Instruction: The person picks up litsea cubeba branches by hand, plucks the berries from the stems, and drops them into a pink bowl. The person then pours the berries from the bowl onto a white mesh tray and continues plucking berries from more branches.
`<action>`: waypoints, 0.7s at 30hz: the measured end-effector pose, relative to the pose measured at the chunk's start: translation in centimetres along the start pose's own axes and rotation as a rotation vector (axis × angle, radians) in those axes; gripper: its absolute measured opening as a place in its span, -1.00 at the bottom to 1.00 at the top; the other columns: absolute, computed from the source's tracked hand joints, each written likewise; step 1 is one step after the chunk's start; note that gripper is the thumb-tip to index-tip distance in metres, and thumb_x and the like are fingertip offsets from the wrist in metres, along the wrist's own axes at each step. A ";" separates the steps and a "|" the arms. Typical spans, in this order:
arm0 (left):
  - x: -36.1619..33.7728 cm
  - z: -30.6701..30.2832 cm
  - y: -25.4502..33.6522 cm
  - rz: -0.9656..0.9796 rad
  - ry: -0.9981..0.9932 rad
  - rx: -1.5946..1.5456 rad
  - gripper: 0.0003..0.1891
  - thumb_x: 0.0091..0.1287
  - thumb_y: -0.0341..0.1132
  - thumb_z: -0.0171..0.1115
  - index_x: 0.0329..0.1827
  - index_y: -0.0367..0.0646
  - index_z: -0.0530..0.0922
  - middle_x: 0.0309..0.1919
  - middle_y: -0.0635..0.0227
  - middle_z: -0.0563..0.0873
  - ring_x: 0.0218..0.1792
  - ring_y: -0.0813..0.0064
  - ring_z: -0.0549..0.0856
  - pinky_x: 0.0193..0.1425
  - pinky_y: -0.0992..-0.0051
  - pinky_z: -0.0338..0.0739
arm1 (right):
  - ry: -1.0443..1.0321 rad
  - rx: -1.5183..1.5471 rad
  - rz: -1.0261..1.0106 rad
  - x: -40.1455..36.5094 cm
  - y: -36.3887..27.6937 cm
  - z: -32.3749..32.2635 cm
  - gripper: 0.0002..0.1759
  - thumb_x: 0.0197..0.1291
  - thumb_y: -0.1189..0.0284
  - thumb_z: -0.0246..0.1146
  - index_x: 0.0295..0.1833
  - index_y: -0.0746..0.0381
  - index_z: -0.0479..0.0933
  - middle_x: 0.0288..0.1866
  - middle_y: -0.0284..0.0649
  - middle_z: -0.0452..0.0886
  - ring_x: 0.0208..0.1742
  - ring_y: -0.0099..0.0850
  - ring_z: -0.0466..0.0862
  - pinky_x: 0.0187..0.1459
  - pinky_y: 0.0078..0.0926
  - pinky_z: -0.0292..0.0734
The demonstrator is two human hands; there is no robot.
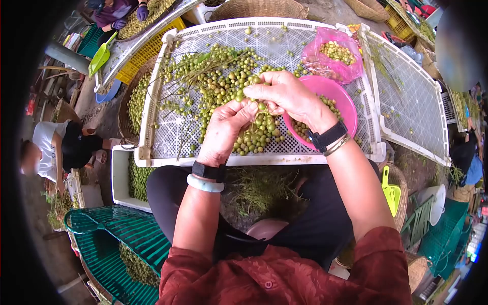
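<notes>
In front of me, a white mesh tray [284, 160] bears a heap of small round green-yellow fruits [223, 76], many still on thin stems. Above the heap's near side, my left hand [226, 127] pinches a cluster of the fruits [262, 119] by its stems. My right hand [297, 99] meets it there, thumb and fingers closed on a fruit of the same cluster. Just right of the hands stands a pink bowl [348, 107], partly filled with loose fruits and partly covered by my right wrist. Behind the bowl sits a pink plastic bag [315, 58] of paler fruits.
A second white mesh tray [406, 96] adjoins on the right. At my left are a white bin [120, 173] of green fruits and a green slatted basket [101, 218]. A yellow-green dustpan [390, 195] stands at right. Other people [56, 147] work nearby; stripped stems lie below.
</notes>
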State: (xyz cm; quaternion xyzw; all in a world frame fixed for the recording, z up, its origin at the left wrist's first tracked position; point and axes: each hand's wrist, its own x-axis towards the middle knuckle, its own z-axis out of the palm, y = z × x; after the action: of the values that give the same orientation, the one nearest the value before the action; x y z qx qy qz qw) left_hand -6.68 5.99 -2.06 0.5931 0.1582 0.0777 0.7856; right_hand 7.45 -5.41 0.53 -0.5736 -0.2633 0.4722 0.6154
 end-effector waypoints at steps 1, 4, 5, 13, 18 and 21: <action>0.0 -0.1 -0.1 -0.001 -0.006 -0.046 -0.89 0.37 -0.30 0.21 -0.26 -0.14 0.61 -0.53 0.67 0.49 -0.52 0.81 0.33 -0.42 0.70 0.22 | 0.017 0.031 0.007 0.0 0.1 0.1 -0.75 0.17 0.34 0.37 -0.25 0.30 0.53 -0.55 -0.42 0.51 -0.66 -0.76 0.36 -0.68 -0.78 0.17; 0.0 0.1 0.1 -0.025 0.028 -0.148 -0.88 0.38 -0.31 0.19 -0.25 -0.16 0.61 -0.52 0.62 0.52 -0.54 0.77 0.36 -0.41 0.70 0.25 | 0.066 0.132 -0.005 0.4 0.3 0.7 -0.79 0.17 0.36 0.36 -0.28 0.28 0.53 -0.57 -0.46 0.46 -0.68 -0.76 0.33 -0.70 -0.78 0.15; 0.1 0.3 0.1 -0.024 0.044 -0.162 -0.87 0.38 -0.31 0.19 -0.25 -0.17 0.61 -0.51 0.60 0.53 -0.54 0.76 0.38 -0.41 0.70 0.26 | 0.092 0.137 -0.006 0.4 0.3 0.9 -0.79 0.17 0.36 0.36 -0.28 0.28 0.53 -0.58 -0.46 0.45 -0.68 -0.76 0.33 -0.70 -0.78 0.15; -0.2 0.0 0.6 -0.054 0.055 -0.282 -0.83 0.41 -0.28 0.15 -0.24 -0.19 0.60 -0.47 0.52 0.59 -0.50 0.73 0.48 -0.42 0.69 0.38 | 0.231 0.037 -0.059 1.0 0.7 0.2 -0.79 0.26 0.32 0.29 -0.27 0.23 0.49 -0.53 -0.48 0.43 -0.61 -0.76 0.38 -0.67 -0.80 0.22; 0.0 -0.8 0.7 -0.032 0.112 -0.311 -0.86 0.40 -0.30 0.15 -0.19 -0.19 0.56 -0.38 0.54 0.60 -0.45 0.74 0.47 -0.35 0.72 0.35 | 0.318 -0.415 -0.196 0.9 1.6 -0.3 -0.59 0.37 0.18 0.12 0.03 0.31 0.57 -0.15 -0.26 0.66 -0.14 -0.55 0.57 -0.04 -0.58 0.46; 0.2 -1.9 0.9 -0.010 0.056 -0.375 -0.87 0.40 -0.35 0.10 -0.12 -0.21 0.54 -0.34 0.51 0.60 -0.41 0.72 0.49 -0.32 0.70 0.37 | 0.228 -0.305 -0.120 -0.2 1.4 0.1 -0.65 0.39 0.26 0.10 0.05 0.30 0.56 -0.13 -0.29 0.65 -0.13 -0.55 0.59 -0.07 -0.57 0.49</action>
State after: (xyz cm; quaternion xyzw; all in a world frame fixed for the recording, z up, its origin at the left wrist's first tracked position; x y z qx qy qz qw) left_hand -7.03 8.01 -1.69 0.4330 0.1654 0.1185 0.8781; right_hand 6.88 -5.66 -0.75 -0.6932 -0.2943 0.3212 0.5742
